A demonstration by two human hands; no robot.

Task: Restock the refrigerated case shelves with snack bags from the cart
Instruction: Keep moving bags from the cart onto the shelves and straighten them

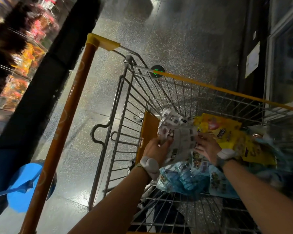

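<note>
Both my hands reach into the wire cart (125, 102). My left hand (155, 148) grips the left edge of a white snack bag (178, 132) printed with small dark squares. My right hand (207, 146) holds the same bag's right side, its fingers partly hidden behind the bag. Beside it lie yellow snack bags (227, 132), and pale blue bags (184, 179) lie under my wrists. The refrigerated case (19, 53) with colourful packs on its shelves stands at the far left, blurred.
The cart's orange handle bar (63, 127) runs diagonally at the left. A blue round object (25, 184) sits low left beside it. Speckled floor (167, 39) stretches ahead. A dark glass door with a white sign (252, 59) lines the right side.
</note>
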